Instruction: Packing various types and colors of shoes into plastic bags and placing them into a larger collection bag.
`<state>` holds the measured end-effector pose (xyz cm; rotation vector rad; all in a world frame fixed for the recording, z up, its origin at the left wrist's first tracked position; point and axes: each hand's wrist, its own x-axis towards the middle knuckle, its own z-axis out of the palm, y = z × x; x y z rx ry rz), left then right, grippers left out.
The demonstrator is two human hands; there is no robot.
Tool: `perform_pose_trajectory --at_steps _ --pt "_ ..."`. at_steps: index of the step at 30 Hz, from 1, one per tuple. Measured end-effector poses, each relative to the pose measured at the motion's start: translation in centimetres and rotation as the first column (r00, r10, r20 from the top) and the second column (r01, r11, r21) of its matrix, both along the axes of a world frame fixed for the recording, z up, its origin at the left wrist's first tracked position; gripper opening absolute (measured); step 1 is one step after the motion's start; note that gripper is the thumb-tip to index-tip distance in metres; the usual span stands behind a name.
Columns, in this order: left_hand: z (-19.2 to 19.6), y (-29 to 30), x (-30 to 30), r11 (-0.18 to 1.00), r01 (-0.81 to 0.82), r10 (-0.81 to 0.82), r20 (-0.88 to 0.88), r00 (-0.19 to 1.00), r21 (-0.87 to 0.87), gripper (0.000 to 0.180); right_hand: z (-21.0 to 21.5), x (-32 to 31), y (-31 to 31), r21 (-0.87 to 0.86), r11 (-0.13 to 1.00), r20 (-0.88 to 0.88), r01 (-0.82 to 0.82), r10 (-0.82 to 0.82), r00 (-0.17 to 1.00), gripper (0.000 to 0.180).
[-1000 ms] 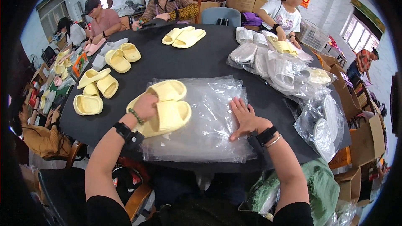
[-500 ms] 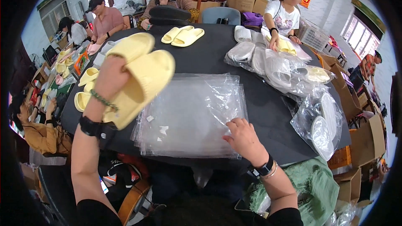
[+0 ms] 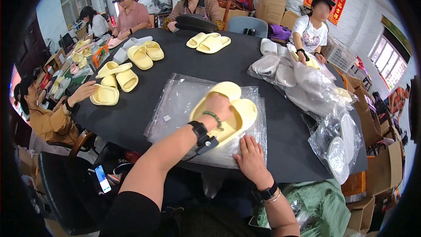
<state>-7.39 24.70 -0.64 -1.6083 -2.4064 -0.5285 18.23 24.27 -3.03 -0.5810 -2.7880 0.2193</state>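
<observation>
My left hand [image 3: 218, 107] grips a pair of pale yellow slippers [image 3: 239, 112], held together and lying on a stack of clear plastic bags [image 3: 180, 103] on the round black table [image 3: 144, 109]. The hand wears a green bead bracelet, and a black band sits on the wrist. My right hand [image 3: 251, 160] rests flat with fingers spread on the near edge of the bag stack, just below the slippers.
More yellow slipper pairs [image 3: 146, 54] lie across the table's left and far side. Bagged white slippers [image 3: 315, 90] pile up at the right. Several people sit around the table; one person's hand [image 3: 83, 91] touches a slipper at left. Cardboard boxes stand at the right.
My left hand lifted the slipper pair up to the left, then brought it back down onto the right part of the bags. My right hand stayed pressed on the bags.
</observation>
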Motion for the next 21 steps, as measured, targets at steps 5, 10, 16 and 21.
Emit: perform_pose_trajectory --at_steps 5,10,16,21 --pt "0.3 -8.0 -9.2 0.969 -0.244 0.240 -0.113 0.964 -0.026 0.029 0.1 0.2 0.2 0.018 1.000 -0.010 0.001 -0.001 1.000 0.063" --pt "0.2 -17.1 -16.8 0.881 -0.471 0.470 -0.026 0.882 -0.046 0.027 0.4 0.2 -0.1 0.038 0.999 -0.029 0.004 -0.003 1.000 0.062" --pt "4.9 -17.5 -15.3 0.912 -0.404 0.409 -0.079 0.909 0.067 0.021 0.7 0.3 -0.2 0.053 0.999 -0.027 -0.001 0.002 1.000 0.060" --pt "8.9 -7.6 -6.6 0.985 0.091 -0.100 0.054 0.994 0.144 0.019 0.5 1.0 0.0 0.069 0.997 -0.021 0.023 -0.022 1.000 0.059"
